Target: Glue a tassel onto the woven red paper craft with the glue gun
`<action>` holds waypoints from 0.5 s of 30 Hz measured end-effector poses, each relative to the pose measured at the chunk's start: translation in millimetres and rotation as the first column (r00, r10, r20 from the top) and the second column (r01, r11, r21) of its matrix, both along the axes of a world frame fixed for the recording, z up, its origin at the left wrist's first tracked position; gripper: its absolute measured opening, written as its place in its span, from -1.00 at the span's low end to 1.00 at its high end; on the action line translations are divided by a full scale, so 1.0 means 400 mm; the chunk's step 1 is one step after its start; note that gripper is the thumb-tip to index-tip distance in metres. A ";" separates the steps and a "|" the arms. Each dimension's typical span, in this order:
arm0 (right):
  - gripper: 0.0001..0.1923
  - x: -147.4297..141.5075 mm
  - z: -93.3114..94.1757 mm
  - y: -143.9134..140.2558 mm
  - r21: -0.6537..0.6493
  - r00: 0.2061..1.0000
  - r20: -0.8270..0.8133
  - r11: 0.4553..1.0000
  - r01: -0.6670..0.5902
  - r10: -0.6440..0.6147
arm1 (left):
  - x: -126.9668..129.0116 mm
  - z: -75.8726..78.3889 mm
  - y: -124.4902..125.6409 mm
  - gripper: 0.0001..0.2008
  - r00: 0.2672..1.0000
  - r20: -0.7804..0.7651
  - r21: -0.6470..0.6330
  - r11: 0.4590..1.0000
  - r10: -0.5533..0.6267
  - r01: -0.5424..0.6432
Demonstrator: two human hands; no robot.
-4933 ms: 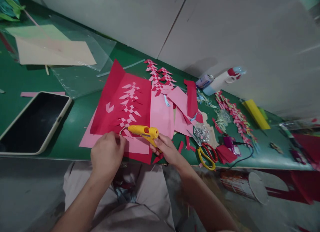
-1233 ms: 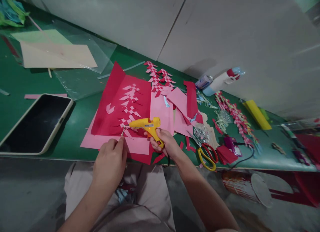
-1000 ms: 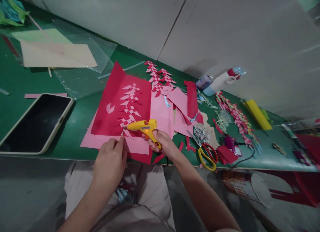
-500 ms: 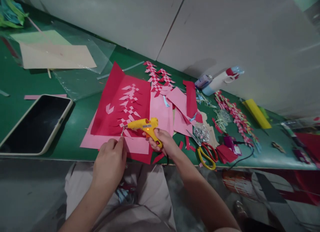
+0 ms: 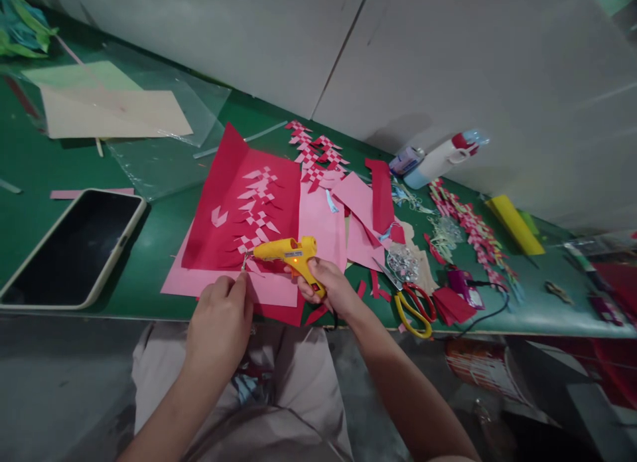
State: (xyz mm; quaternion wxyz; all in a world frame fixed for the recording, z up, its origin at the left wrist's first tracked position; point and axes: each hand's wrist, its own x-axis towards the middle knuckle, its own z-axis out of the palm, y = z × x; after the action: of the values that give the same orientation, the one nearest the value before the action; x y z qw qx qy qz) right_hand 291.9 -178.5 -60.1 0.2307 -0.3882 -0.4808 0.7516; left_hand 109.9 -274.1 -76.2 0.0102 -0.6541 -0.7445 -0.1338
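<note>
A: Green work table [image 5: 149, 236] against a plain grey wall [image 5: 448, 64], cluttered. We log the big items first: dark tablet in a pale case [image 5: 70, 246] at the left, clear plastic sheet [image 5: 164, 137] behind it.

B: Then the red paper sheet with woven pink strips [image 5: 239, 213] lying on a pink paper sheet [image 5: 219, 283] at the near edge. Hands?

A: Right hand [image 5: 331, 289] is closed around the grip of the yellow hot glue gun [image 5: 288, 253], nozzle pointing left, just at the weave's near end. Left hand [image 5: 221, 322] pinches narrow on a small bit right at the nozzle; we cannot tell what it is.

B: So we judge it a gluing step at the weave's edge. Small stuff: yellow-handled scissors [image 5: 415, 309] right of the gun, scrap strips around.
</note>
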 end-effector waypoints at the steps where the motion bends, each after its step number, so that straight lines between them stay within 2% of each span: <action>1: -0.45 0.000 0.002 -0.001 0.018 1.000 0.028 1.000 0.008 -0.008 | 0.000 0.000 0.000 -0.67 1.000 0.000 0.001 1.000 -0.001 0.001; 4: -0.48 0.000 0.005 -0.002 0.068 0.995 0.099 0.997 0.021 -0.028 | 0.001 0.002 0.002 -0.66 1.000 0.000 -0.016 1.000 0.001 -0.001; 10: -0.43 0.003 0.002 0.009 0.003 0.999 0.007 0.999 0.038 -0.038 | 0.000 0.007 0.000 -0.67 1.000 0.011 -0.056 0.998 0.013 -0.012; 15: -0.48 -0.004 0.009 -0.003 0.067 0.997 0.081 0.998 -0.008 0.002 | 0.001 0.012 0.001 -0.67 1.000 0.018 -0.053 0.998 0.019 -0.018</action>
State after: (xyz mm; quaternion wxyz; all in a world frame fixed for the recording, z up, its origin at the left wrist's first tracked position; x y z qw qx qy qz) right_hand 290.3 -179.8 -56.5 0.2220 -0.4090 -0.5157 0.7194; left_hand 110.4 -273.8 -71.5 -0.0127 -0.6459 -0.7537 -0.1203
